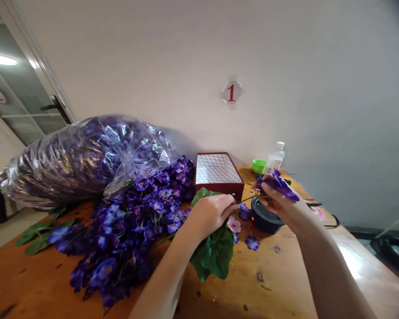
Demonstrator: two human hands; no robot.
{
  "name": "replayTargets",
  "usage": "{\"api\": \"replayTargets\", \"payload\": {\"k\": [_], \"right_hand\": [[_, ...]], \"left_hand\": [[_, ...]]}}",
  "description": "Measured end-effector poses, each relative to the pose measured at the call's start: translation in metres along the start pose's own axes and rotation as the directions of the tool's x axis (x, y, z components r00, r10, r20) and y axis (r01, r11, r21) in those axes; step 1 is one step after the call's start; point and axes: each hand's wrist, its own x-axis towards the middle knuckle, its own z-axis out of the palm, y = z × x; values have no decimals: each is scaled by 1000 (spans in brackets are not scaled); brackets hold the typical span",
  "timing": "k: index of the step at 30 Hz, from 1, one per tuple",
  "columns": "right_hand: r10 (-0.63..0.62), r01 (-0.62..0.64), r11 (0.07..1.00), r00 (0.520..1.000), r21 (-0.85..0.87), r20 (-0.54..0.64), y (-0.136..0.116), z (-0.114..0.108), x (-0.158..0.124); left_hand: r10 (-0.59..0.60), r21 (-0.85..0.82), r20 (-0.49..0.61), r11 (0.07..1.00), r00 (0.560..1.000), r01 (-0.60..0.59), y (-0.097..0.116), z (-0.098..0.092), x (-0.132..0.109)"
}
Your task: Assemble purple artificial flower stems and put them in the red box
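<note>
Over the near right of a knotted wooden table (286, 283), a left hand (210, 215) closed around a bunch of soft green fabric leaves (213, 252), and a right hand (284, 208) pinching a limp purple artificial bloom (276, 186). Light, floppy stuff, likely safest held by the thin dark stem (247, 199), not the fragile petals. Just beside them, a dark round pot (264, 216); farther left, a loose heap of purple flowers (126, 226) against a bulging plastic bag (83, 159); at the far edge, a red tray (219, 175). Beyond, a pale wall (319, 88) bearing a numbered disc (232, 92).
</note>
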Motion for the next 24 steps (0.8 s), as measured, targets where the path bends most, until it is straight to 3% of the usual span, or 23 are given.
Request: {"api": "replayTargets", "payload": {"k": [7, 15, 20, 24], "right_hand": [[-171, 183, 972, 981, -150, 89, 10, -6, 5], [-167, 184, 965, 980, -185, 105, 19, -6, 7], [-183, 216, 937, 973, -275, 140, 23, 3, 7], [-186, 222, 933, 972, -285, 146, 25, 3, 6]], "left_hand": [[57, 133, 42, 989, 998, -62, -2, 0, -1], [146, 273, 36, 950, 989, -151, -7, 5, -2], [64, 311, 107, 946, 992, -95, -5, -3, -3], [-106, 334, 211, 942, 972, 30, 9, -5, -2]]}}
